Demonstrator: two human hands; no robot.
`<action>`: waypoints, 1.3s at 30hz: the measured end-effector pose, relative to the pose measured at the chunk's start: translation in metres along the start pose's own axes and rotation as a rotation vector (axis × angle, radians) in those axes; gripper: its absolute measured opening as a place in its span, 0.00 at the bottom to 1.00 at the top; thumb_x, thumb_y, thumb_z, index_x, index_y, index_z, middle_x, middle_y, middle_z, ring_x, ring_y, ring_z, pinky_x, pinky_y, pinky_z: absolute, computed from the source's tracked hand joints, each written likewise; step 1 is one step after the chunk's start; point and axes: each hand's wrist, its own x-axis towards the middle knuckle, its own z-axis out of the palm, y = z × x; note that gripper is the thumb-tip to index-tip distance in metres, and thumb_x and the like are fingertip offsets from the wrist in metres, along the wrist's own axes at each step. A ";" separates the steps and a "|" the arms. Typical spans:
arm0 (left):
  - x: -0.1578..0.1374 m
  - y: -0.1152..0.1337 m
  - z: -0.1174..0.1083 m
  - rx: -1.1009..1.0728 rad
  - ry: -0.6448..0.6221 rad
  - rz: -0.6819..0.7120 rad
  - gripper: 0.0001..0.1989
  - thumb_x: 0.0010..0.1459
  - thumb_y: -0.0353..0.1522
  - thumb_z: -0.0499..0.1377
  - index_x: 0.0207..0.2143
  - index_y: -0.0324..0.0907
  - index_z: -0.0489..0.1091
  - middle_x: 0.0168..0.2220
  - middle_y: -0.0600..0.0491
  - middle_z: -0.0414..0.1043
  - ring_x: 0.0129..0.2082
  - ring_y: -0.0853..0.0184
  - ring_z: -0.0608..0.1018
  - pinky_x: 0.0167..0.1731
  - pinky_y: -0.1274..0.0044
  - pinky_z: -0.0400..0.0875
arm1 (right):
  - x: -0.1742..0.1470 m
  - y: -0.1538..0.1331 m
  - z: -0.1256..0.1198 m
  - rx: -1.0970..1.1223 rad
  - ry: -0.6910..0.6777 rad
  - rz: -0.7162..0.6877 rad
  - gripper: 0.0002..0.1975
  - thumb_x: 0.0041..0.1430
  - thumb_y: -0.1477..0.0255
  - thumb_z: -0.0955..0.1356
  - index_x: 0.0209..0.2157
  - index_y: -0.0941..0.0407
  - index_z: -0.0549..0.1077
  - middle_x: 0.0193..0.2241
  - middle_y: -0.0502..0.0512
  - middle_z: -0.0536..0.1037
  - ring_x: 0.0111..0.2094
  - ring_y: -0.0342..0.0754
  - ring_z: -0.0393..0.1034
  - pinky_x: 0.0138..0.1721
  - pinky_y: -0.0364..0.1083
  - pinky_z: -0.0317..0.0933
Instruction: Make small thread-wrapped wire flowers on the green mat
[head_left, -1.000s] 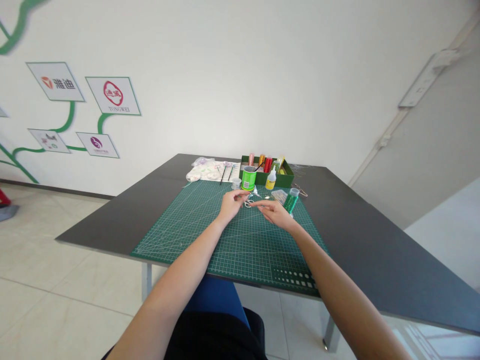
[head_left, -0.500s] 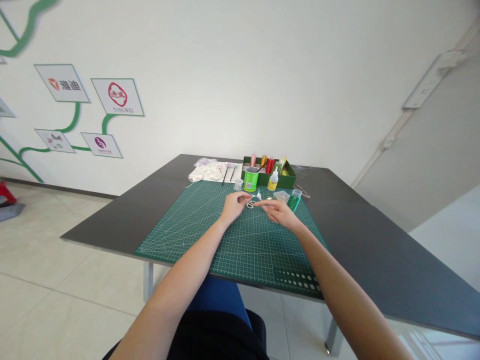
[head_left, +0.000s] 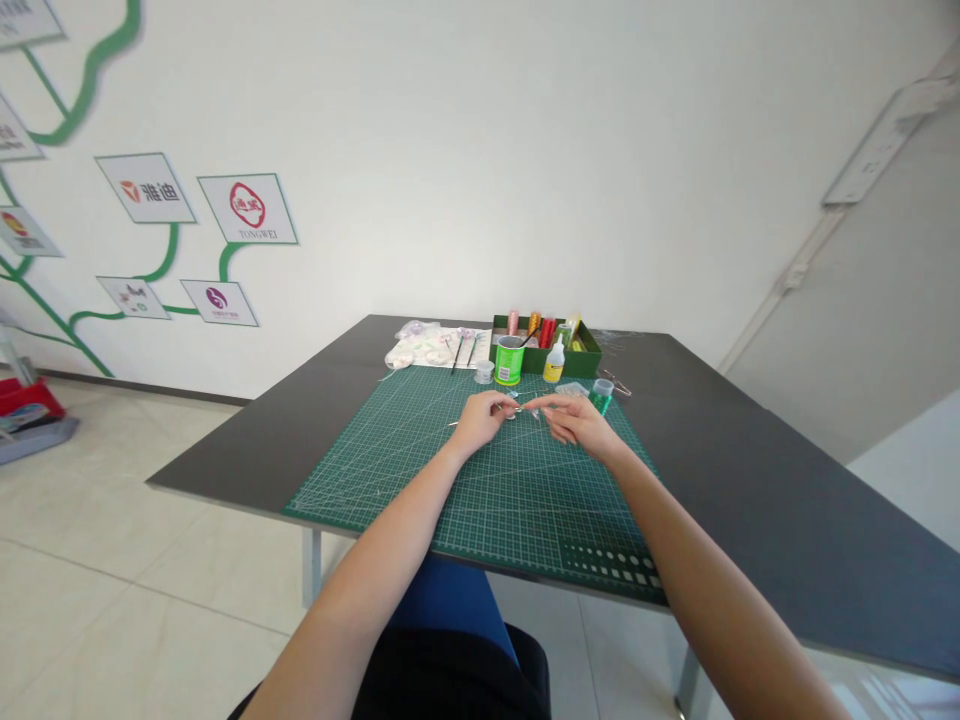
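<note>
On the far part of the green cutting mat (head_left: 360, 460), my left hand (head_left: 480, 418) pinches something small and thin at its fingertips, too tiny to name. My right hand (head_left: 576, 422) faces it from the right, index finger stretched out to the left hand's fingertips and the other fingers loosely bent below, apart from it. A pale loop, perhaps a scissors handle (head_left: 511, 414), shows partly behind the left fingers. Left of that hand, a thin pale tip (head_left: 453, 424) pokes out. A spool of green thread (head_left: 601, 396) stands beside my right hand.
Beyond the hands stand a green can (head_left: 509, 362), a small clear tub (head_left: 484, 372) and a yellow-labelled glue bottle (head_left: 554, 362). A dark green box (head_left: 592, 362) holds several thread spools. Brushes (head_left: 457, 352) lie on white paper (head_left: 431, 350). Pliers-like tools (head_left: 618, 384) rest at the right.
The view has shifted slightly, so the scene sits a little to the right and lower. Both hands have come nearer each other and now cover more of the pale loops.
</note>
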 end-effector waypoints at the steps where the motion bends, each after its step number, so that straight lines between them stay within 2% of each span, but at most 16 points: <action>1: 0.000 -0.001 0.000 0.011 -0.017 0.011 0.06 0.56 0.25 0.62 0.34 0.40 0.80 0.32 0.50 0.78 0.27 0.70 0.73 0.32 0.78 0.65 | 0.000 0.000 -0.001 0.012 0.004 -0.002 0.21 0.61 0.60 0.69 0.46 0.63 0.78 0.09 0.38 0.54 0.12 0.38 0.45 0.18 0.43 0.49; 9: -0.002 -0.002 0.003 0.092 -0.189 0.125 0.07 0.58 0.27 0.61 0.36 0.41 0.80 0.34 0.50 0.79 0.30 0.68 0.75 0.36 0.77 0.66 | 0.001 0.000 -0.007 0.049 0.026 0.009 0.21 0.60 0.61 0.69 0.46 0.64 0.78 0.08 0.38 0.53 0.12 0.37 0.43 0.18 0.42 0.47; 16: -0.003 0.005 0.002 0.035 -0.258 0.143 0.06 0.57 0.26 0.63 0.34 0.41 0.80 0.34 0.50 0.79 0.32 0.67 0.76 0.36 0.76 0.66 | 0.000 0.001 -0.011 0.050 0.047 0.025 0.21 0.60 0.62 0.69 0.46 0.64 0.78 0.09 0.38 0.53 0.12 0.37 0.44 0.18 0.42 0.47; 23: -0.004 0.005 0.003 0.081 -0.331 0.159 0.05 0.58 0.27 0.63 0.35 0.40 0.79 0.34 0.52 0.79 0.33 0.69 0.76 0.37 0.78 0.67 | 0.002 0.008 -0.014 0.091 0.065 0.030 0.23 0.59 0.62 0.70 0.49 0.65 0.76 0.09 0.37 0.53 0.12 0.36 0.43 0.18 0.41 0.46; 33: -0.004 0.015 0.001 0.002 -0.302 0.107 0.04 0.57 0.28 0.63 0.34 0.39 0.79 0.31 0.52 0.78 0.30 0.69 0.75 0.35 0.78 0.66 | 0.003 0.013 -0.017 0.040 0.127 0.091 0.27 0.58 0.61 0.69 0.53 0.66 0.74 0.09 0.37 0.53 0.13 0.37 0.43 0.18 0.41 0.47; 39: -0.004 0.014 0.001 -0.092 -0.274 0.062 0.04 0.56 0.29 0.64 0.34 0.39 0.79 0.30 0.52 0.77 0.24 0.72 0.73 0.31 0.79 0.67 | 0.005 0.021 -0.019 0.007 0.124 0.111 0.29 0.56 0.60 0.69 0.52 0.68 0.74 0.09 0.37 0.53 0.12 0.37 0.44 0.18 0.41 0.48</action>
